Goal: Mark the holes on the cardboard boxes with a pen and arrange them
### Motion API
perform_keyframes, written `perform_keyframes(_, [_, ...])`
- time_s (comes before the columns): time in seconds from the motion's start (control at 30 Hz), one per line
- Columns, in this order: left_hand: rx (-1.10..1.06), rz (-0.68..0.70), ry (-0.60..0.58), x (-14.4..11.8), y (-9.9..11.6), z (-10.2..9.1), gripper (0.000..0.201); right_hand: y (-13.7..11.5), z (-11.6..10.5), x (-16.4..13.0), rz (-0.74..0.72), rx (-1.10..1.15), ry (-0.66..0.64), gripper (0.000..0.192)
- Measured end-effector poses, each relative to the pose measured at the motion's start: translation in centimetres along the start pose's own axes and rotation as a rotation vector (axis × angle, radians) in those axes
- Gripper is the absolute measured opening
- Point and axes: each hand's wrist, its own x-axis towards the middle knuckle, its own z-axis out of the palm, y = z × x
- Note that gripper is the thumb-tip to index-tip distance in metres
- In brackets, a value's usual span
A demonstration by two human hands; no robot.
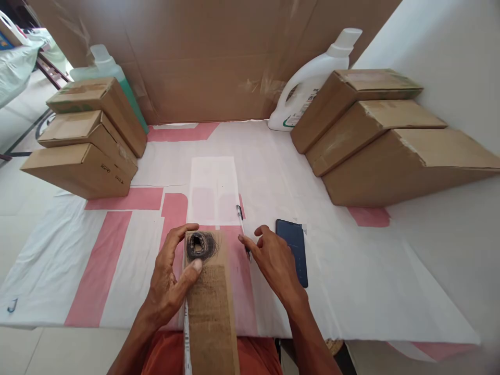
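A long brown wooden board lies toward me at the table's near edge, with a coil of dark hair on its far end. My left hand grips the board's left side, thumb pressing just below the hair. My right hand hovers right of the board, fingers loosely curled and holding nothing, its fingertips close to a pen lying on the table. A dark phone lies just right of that hand. A white sheet of paper sits beyond the board.
The table carries a white and pink cover. Stacked cardboard boxes stand at the left and right. A white jug and a green bottle stand at the back against a cardboard wall.
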Motion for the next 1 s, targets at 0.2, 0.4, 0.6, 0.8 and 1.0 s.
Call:
perform_keyframes(0.2, [-0.009, 0.055, -0.103, -0.2, -0.1, 0.2, 0.074, 1.6, 1.7, 1.5, -0.002, 0.019, -0.084, 0.026])
perform_keyframes(0.4, [-0.014, 0.073, -0.123, -0.3, 0.4, 0.5, 0.076, -1.3, -2.6, -0.5, -0.13, 0.838, 0.074, 0.026])
perform_keyframes(0.6, [0.023, 0.179, -0.126, -0.2, 1.5, 1.4, 0.077, -5.4, -4.3, -5.8, -0.42, 1.047, -0.137, 0.008])
perform_keyframes(0.8, [0.045, 0.27, -0.124, -0.5, 2.3, 1.3, 0.075, -5.6, -2.5, -7.2, -0.51, 0.835, 0.019, 0.013])
perform_keyframes(1.0, [0.054, 0.296, -0.111, -0.6, 2.3, 1.3, 0.076, -5.8, -3.4, -6.9, -0.578, 0.713, -0.029, 0.012])
